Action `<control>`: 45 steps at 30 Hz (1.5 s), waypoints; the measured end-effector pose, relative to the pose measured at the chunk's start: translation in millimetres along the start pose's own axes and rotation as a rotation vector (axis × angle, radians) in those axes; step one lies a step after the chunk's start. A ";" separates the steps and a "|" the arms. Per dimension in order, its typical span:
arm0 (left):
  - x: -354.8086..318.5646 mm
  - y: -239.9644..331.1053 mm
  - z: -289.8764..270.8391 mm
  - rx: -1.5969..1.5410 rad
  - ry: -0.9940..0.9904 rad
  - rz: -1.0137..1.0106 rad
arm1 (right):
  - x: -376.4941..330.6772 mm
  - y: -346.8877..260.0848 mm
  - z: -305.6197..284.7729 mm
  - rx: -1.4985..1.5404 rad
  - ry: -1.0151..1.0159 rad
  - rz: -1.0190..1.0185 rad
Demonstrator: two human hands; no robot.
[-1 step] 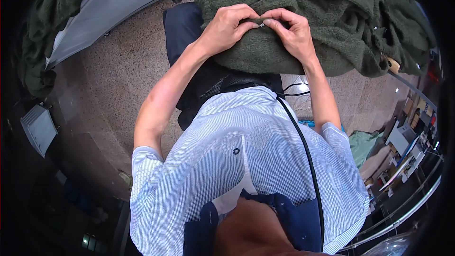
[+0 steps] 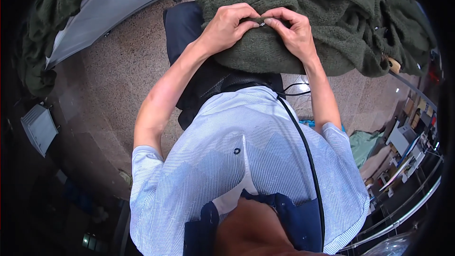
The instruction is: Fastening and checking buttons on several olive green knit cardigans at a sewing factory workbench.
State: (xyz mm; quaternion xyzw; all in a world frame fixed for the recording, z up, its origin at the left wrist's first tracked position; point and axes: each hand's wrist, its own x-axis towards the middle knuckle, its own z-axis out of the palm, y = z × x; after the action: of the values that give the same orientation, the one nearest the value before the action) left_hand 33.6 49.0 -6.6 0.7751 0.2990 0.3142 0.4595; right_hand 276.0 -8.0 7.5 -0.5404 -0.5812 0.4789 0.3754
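A dark green knitted garment (image 2: 256,52) lies bunched over my lap and spreads away to the far right. My left hand (image 2: 231,23) pinches a fold of the knit between thumb and index finger. Close beside it, my right hand (image 2: 294,31) pinches the same fold, the fingertips of both hands almost meeting. Between the two thumbs shows a small shiny piece (image 2: 262,24), too small to name for sure. The fingertips partly cover it.
At the upper left, more dark green knit (image 2: 59,9) hangs beside a grey-white panel on a frame (image 2: 113,9). A pale box-like thing (image 2: 39,129) stands at the left. Shelves with assorted items (image 2: 403,137) and a metal rail (image 2: 417,208) are at the right. A black cord (image 2: 303,147) runs down my shirt.
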 end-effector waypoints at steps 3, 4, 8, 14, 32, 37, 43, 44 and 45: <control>-0.7 0.2 0.4 -0.035 -0.013 -0.034 | 1.0 -1.6 -1.7 -0.019 -0.028 0.005; -0.9 -0.4 0.1 -0.038 -0.018 -0.035 | 2.7 1.4 -1.0 0.005 -0.040 0.000; -0.1 0.1 -3.5 -0.044 -0.075 -0.074 | 4.0 1.8 -7.0 0.004 -0.096 0.014; 0.5 -5.5 -1.9 -0.104 -0.094 -0.100 | 5.8 4.7 -12.3 -0.044 -0.131 -0.015; 4.5 -4.4 15.1 -0.044 0.019 -0.112 | 0.2 17.2 -5.8 0.128 -0.017 -0.060; 7.2 -3.6 14.0 0.003 0.038 -0.049 | -2.8 16.7 -3.9 0.016 -0.009 -0.073; 2.2 -5.0 24.4 0.049 0.143 0.085 | 0.5 19.9 -5.3 0.080 0.011 -0.057; 2.3 -5.1 25.0 0.048 0.144 0.082 | 0.4 19.5 -4.9 0.075 0.010 -0.051; 3.7 -5.8 25.3 0.043 0.136 0.086 | -0.3 20.1 -4.8 0.075 0.007 -0.048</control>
State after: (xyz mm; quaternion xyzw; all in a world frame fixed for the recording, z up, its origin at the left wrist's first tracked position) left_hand 54.1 40.9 -20.6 0.7739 0.3025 0.3791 0.4073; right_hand 286.0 -8.4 -10.6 -0.5133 -0.5743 0.4893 0.4090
